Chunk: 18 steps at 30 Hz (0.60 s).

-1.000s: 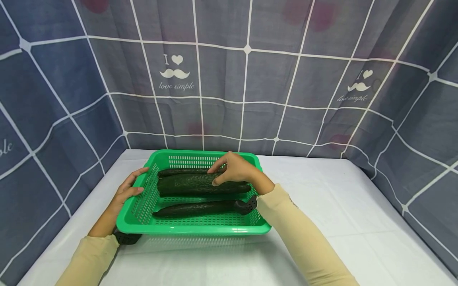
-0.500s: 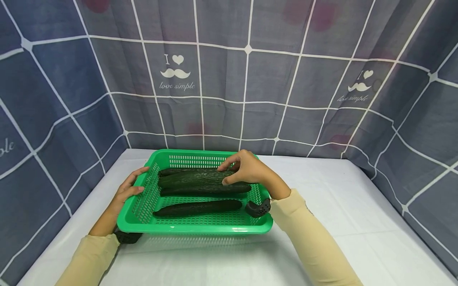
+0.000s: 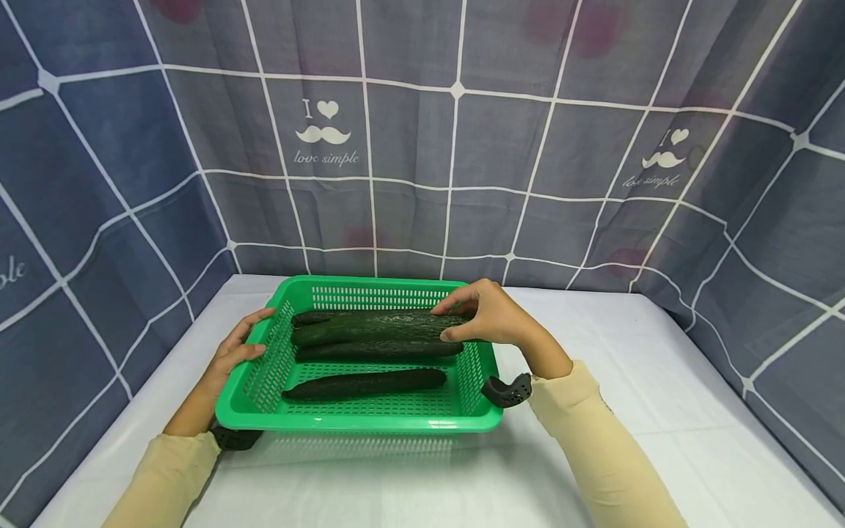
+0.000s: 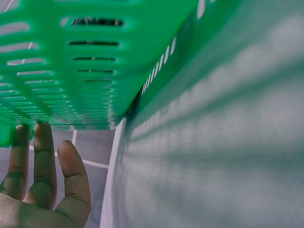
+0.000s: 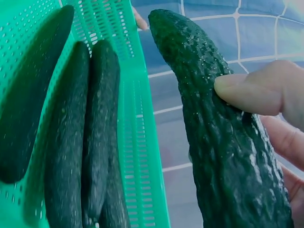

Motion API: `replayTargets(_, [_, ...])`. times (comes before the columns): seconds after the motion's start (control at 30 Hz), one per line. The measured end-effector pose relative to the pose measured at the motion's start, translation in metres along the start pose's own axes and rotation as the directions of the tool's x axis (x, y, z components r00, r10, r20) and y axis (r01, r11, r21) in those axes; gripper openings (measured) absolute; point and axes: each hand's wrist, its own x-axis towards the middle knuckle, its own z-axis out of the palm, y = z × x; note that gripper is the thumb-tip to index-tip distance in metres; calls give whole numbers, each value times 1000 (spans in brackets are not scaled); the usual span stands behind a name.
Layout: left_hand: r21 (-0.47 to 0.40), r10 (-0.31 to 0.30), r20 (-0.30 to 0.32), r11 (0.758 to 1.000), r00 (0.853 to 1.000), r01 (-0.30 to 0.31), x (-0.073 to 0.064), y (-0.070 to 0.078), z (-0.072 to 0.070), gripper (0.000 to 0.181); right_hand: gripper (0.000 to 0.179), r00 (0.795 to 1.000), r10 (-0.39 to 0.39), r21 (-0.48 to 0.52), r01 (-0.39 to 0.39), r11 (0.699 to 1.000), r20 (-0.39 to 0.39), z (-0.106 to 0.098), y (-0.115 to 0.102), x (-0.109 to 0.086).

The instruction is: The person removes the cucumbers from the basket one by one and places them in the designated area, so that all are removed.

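A green plastic basket (image 3: 310, 422) holds several dark green cucumbers, one cucumber (image 3: 363, 383) lying apart at the front and another cucumber (image 3: 379, 352) further back. My right hand (image 3: 491, 315), over the basket's right side, pinches the right part of a bumpy cucumber (image 3: 376, 328). The right wrist view shows the thumb (image 5: 251, 92) on that cucumber and the fingers partly hidden behind it. At the basket's left end, my left hand (image 3: 227, 359) touches the rim. Its fingers (image 4: 43, 161) look fairly straight against the outer wall in the left wrist view.
The basket stands on a white-covered table (image 3: 594, 352). A grey-blue checked curtain (image 3: 409, 147) closes off the back and both sides. Black wrist mounts (image 3: 507, 391) sit by the sleeves.
My right hand has shifted to the right, and more of the pinched cucumber's length shows to the left of it. The left hand, the basket and the front cucumber have stayed in place.
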Motion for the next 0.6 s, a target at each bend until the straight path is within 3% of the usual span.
replayTargets(0.1, [3,-6,-1,1000,1000,6,0,0,1,76,32,1000,-22,-6,22,1000,-19,-5,5,-8])
replayTargets(0.33, [-67,67,18,996,998,-65,0,0,0,77,31,995,-77,-65,73,995,-60,-13,15,-22])
replayTargets(0.6, [-6,31,18,1000,999,-31,1,-2,0,77,29,989,-96,-76,87,993,-115,-21,27,-38])
